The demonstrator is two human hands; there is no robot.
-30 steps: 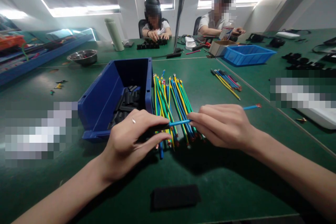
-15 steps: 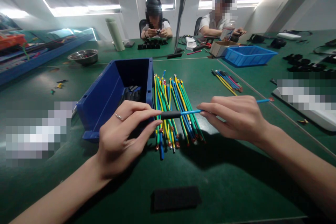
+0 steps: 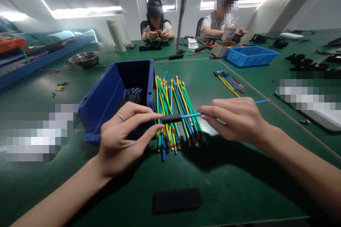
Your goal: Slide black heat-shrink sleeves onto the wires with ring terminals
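Observation:
My left hand (image 3: 130, 134) pinches one end of a black sleeve (image 3: 172, 118) that sits around the end of a blue wire (image 3: 191, 115). The wire's end inside the sleeve is hidden. Fingers of my right hand (image 3: 231, 118) are closed on the blue wire, whose bare copper tip sticks out to the right. Below the held pieces lies a bundle of cut wires (image 3: 183, 103), green, yellow and blue, several with copper ends. Close behind my left hand stands a dark blue bin (image 3: 96, 110) with black sleeves (image 3: 133, 95) inside.
A small wire bundle (image 3: 230, 82) lies right of centre. A black block (image 3: 178, 200) is near the front edge. Farther back are a metal bowl (image 3: 84, 59), a light green bottle (image 3: 116, 36), a blue tray (image 3: 253, 56) and a cardboard box (image 3: 222, 49). Two people sit across the table.
The sleeve and wire now tilt slightly, the right end higher, and my right hand sits a little farther left. Both hands keep their hold.

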